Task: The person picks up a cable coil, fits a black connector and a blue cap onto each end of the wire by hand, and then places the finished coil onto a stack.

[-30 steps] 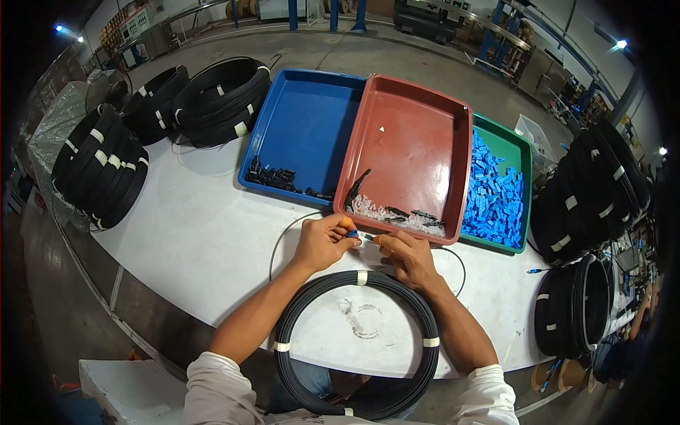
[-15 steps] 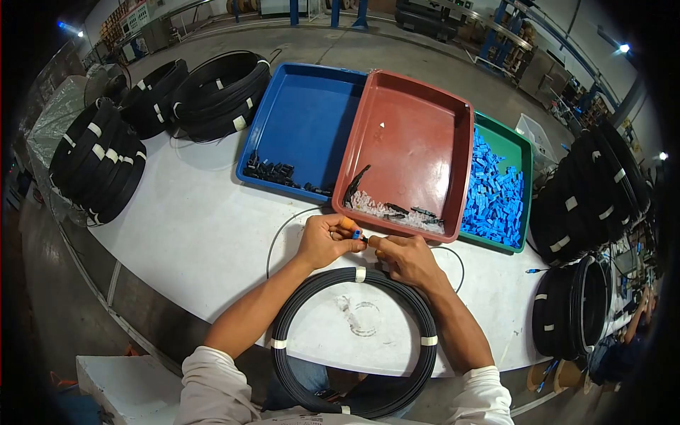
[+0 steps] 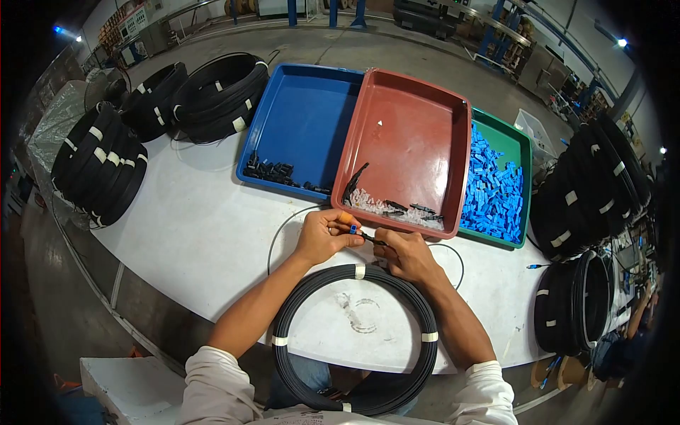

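Note:
Thumb and fingers of my left hand (image 3: 322,237) pinch a small blue connector (image 3: 353,229); one of those fingers has an orange covering, and another wears a ring. Close beside it, my right hand (image 3: 409,256) is closed on a black cable end (image 3: 373,240), which points toward the left hand's fingertips. Just below both hands lies a coil of black cable (image 3: 285,312), bound with white tape bands and overhanging the near table edge. Loose cable (image 3: 272,244) from it loops out to either side of the hands.
Beyond the hands sit a blue tray (image 3: 297,106) with black parts, a red tray (image 3: 407,106) with clear and black pieces, and a green tray (image 3: 525,142) full of blue connectors. Taped cable coils stand at left (image 3: 99,166) and right (image 3: 588,191) on the white table (image 3: 184,227).
My right hand has drawn slightly away from the left, and more of the black cable end shows between them. The left hand has barely moved and keeps the blue connector.

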### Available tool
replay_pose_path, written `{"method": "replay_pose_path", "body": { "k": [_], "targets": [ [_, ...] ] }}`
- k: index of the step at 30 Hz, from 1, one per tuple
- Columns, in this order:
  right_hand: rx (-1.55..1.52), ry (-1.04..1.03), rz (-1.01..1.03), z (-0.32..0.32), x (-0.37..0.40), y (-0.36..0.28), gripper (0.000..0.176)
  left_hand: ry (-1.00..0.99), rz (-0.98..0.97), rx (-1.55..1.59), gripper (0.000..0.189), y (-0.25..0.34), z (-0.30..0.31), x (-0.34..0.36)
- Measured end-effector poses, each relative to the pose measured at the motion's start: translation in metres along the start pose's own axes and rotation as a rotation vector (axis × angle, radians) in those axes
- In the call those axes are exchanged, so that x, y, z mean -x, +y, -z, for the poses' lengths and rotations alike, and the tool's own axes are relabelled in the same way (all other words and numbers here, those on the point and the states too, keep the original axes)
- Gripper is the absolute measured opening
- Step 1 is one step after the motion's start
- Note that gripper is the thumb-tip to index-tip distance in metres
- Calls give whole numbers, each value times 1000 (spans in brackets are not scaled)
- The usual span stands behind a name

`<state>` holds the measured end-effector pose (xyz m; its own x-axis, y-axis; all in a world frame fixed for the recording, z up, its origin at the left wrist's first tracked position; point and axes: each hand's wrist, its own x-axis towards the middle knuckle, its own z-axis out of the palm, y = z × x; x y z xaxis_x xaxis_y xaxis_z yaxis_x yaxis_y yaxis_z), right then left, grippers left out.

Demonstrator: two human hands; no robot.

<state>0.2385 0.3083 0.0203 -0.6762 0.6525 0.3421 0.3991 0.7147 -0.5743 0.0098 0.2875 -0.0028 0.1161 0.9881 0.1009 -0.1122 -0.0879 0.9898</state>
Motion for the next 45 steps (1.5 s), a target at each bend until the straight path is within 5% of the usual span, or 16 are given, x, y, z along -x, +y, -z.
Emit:
{"method": "replay_pose_path", "body": {
  "k": [11,13,31,41,43,45],
  "targets": [
    [-197,424,-136,-18,3,7,24,123,-156,-281,19,4,9,1],
    [-131,493,-59,-16,2,5,24,162,-311,-493,16,5,6,1],
    [72,420,160,-12,0,8,21,102,-324,-473,16,13,4,6],
    [98,346,195,-11,-2,-4,21,-23,-366,-607,16,21,-5,10],
    [-6,301,70,-11,0,-4,21,-72,-297,-604,18,18,-7,10],
    [-7,347,82,-15,-1,-3,21,30,-330,-367,26,7,-6,5]
  ]
}}
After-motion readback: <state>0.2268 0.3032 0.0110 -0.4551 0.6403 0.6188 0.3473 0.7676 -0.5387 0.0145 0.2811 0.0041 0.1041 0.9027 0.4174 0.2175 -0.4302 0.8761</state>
